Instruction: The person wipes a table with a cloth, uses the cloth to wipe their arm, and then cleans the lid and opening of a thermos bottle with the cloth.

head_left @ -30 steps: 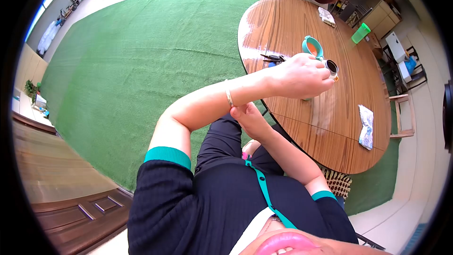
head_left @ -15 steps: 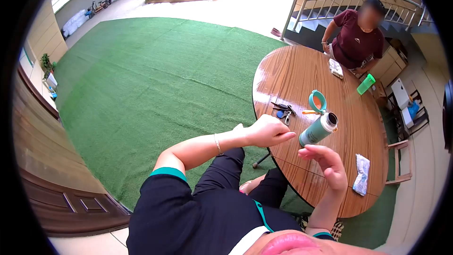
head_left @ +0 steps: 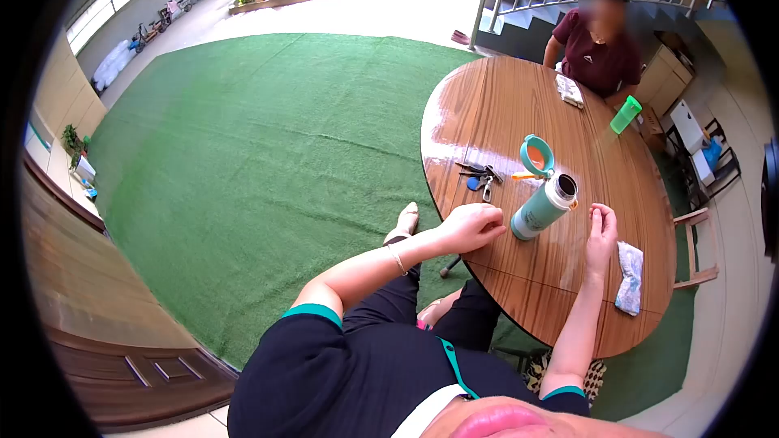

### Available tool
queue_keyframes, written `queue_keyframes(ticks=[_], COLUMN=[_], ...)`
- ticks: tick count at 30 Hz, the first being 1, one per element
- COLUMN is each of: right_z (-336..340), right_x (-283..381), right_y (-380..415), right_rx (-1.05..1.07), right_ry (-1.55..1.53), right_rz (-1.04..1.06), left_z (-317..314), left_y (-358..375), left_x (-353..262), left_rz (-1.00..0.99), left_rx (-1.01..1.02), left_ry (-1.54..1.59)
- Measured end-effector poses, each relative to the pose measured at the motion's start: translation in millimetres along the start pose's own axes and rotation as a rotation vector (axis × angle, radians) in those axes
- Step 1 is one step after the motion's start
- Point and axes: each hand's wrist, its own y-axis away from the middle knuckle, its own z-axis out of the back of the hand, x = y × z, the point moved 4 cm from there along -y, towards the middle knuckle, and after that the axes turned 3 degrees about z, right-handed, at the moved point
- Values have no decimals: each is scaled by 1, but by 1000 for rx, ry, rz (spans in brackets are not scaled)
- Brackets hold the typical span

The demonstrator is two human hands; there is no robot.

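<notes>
- Insulated flask [head_left: 538, 212] upright, mouth uncovered, just inside near rim of oval wood-grain table [head_left: 487, 113]; tabletop separates it from keys [head_left: 485, 181] and right hand [head_left: 600, 241].
- Left hand [head_left: 473, 227] at that rim, fingertips beside flask base; contact: cannot tell.
- Dark lettering on flask, too small to read.
- Left fingers curled, palm hidden; grip contents: cannot tell.
- Right hand loosely half-open, between flask and patterned bundle [head_left: 629, 277].

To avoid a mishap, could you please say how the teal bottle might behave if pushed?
The tall teal bottle would probably tip if pushed high; its round body could roll, and its open mouth might spill any contents.
</notes>
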Motion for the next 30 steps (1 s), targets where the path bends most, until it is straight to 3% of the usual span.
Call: queue_keyframes(ticks=[3,4,6,7,9,12,18,30], right_z=[-7,33,43,12,23,43,70,70], right_x=[1,-1,-3,-2,-14,-58,-89,-97], right_y=[-2,45,24,-39,-54,-67,-55,-58], right_rx=[67,-17,138,194,286,332,383,282], right_ry=[128,331,699,802,1066,1196,1192,1157], right_rz=[-46,-2,89,180,3,-180,-439,-400], left_z=[-8,-40,-36,-17,-20,-21,-22,-22], left_y=[-2,9,14,-1,2,0,-2,0], left_x=[2,-4,-10,6,9,-9,-14,-14], left_rz=[57,65,120,114,140,-17,-25,-16], left_rx=[21,128,98,-51,-20,-22,27,5], left_ry=[-29,53,136,81,86,-72,-142,-180])
